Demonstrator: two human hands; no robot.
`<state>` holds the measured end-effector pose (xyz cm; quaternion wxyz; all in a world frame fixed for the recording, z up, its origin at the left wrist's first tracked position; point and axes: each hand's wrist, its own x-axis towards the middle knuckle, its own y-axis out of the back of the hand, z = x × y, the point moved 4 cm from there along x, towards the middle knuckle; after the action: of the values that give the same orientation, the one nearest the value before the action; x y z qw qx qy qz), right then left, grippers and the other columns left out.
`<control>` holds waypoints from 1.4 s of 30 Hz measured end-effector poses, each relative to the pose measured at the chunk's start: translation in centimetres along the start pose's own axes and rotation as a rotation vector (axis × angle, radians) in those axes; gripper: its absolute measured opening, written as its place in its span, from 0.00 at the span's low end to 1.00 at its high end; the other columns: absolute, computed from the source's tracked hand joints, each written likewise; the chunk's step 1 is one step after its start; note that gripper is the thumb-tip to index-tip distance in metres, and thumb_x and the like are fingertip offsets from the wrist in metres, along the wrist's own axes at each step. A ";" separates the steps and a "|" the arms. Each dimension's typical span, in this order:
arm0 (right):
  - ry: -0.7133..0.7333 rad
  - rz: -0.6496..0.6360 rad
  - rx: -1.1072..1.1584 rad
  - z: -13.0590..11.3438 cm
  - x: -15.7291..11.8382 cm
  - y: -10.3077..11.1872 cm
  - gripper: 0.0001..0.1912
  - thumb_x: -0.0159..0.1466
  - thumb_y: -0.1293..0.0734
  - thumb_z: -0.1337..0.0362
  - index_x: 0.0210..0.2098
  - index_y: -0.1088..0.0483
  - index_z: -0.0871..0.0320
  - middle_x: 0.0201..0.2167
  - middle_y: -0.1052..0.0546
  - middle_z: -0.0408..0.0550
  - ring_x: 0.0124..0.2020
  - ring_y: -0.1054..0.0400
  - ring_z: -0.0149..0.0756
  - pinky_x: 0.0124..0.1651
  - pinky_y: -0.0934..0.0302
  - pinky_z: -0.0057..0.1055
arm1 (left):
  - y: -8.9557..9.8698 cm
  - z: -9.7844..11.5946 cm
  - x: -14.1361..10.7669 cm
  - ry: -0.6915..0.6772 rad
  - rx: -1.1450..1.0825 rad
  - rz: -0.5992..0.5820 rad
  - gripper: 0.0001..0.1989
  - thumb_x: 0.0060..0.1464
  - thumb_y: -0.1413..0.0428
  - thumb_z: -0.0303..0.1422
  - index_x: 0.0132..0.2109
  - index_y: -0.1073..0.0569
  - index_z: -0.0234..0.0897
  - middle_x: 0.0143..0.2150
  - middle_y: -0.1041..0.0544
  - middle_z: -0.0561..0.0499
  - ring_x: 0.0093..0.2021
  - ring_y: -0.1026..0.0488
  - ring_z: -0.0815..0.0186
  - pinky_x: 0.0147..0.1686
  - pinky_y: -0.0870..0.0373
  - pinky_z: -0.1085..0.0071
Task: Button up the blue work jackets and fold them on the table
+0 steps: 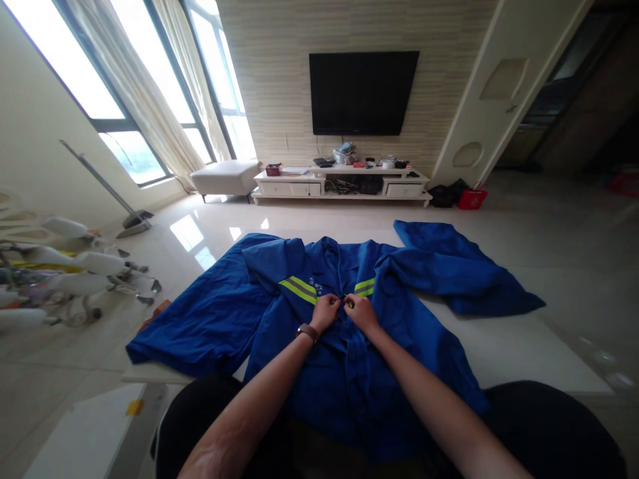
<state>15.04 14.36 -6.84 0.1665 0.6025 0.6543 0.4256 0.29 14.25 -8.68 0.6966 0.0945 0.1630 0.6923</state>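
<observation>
A blue work jacket (309, 359) with yellow-green and grey reflective stripes lies front side up before me, its collar pointing away. My left hand (326, 311), with a watch on the wrist, pinches the front edge of the jacket near the chest. Close beside it, my right hand (360, 313) grips the other side of the front opening, fingers bent together. Between the fingertips is a small dark spot, too small to make out. Below the hands a button (351, 357) shows on the front strip. One sleeve stretches to the right.
Under the jacket is a pale low table (544, 352). More blue cloth (210, 313) lies at the left. A white stool-like piece (94, 432) stands at lower left, and a cluttered rack (74, 266) beyond. A TV cabinet (284, 189) stands by the far wall.
</observation>
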 end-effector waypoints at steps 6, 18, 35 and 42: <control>-0.040 -0.029 -0.043 -0.4 -0.2 0.4 0.13 0.63 0.35 0.67 0.45 0.23 0.55 0.34 0.18 0.46 0.35 0.26 0.36 0.41 0.39 0.27 | -0.1 0.1 0.1 0.028 0.012 -0.010 0.06 0.60 0.43 0.27 0.43 0.23 0.30 0.28 0.22 0.52 0.20 0.29 0.73 0.23 0.34 0.78; -0.093 -0.115 -0.173 -0.7 -0.3 0.3 0.17 0.67 0.37 0.66 0.52 0.24 0.55 0.43 0.18 0.49 0.45 0.24 0.40 0.51 0.36 0.30 | 0.3 1.1 0.1 0.004 0.161 -0.035 0.05 0.55 0.42 0.26 0.34 0.21 0.30 0.22 0.24 0.51 0.21 0.29 0.70 0.25 0.37 0.75; 0.045 -0.265 -0.304 -1.8 1.1 1.9 0.10 0.69 0.35 0.63 0.47 0.25 0.54 0.48 0.22 0.49 0.47 0.28 0.39 0.48 0.37 0.30 | 0.5 2.2 -0.9 -0.131 0.230 0.038 0.06 0.56 0.41 0.30 0.37 0.20 0.34 0.30 0.20 0.48 0.31 0.25 0.66 0.35 0.33 0.74; 0.067 -0.242 -0.304 -1.7 0.5 1.4 0.11 0.70 0.36 0.63 0.49 0.25 0.55 0.48 0.22 0.50 0.48 0.28 0.39 0.48 0.38 0.30 | 0.9 2.2 -0.6 0.039 0.090 -0.052 0.10 0.59 0.44 0.29 0.31 0.21 0.31 0.18 0.25 0.50 0.21 0.25 0.67 0.25 0.31 0.77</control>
<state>14.57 14.10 -4.69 0.2836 0.4726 0.6555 0.5162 0.25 13.93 -6.22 0.7059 0.1081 0.2102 0.6678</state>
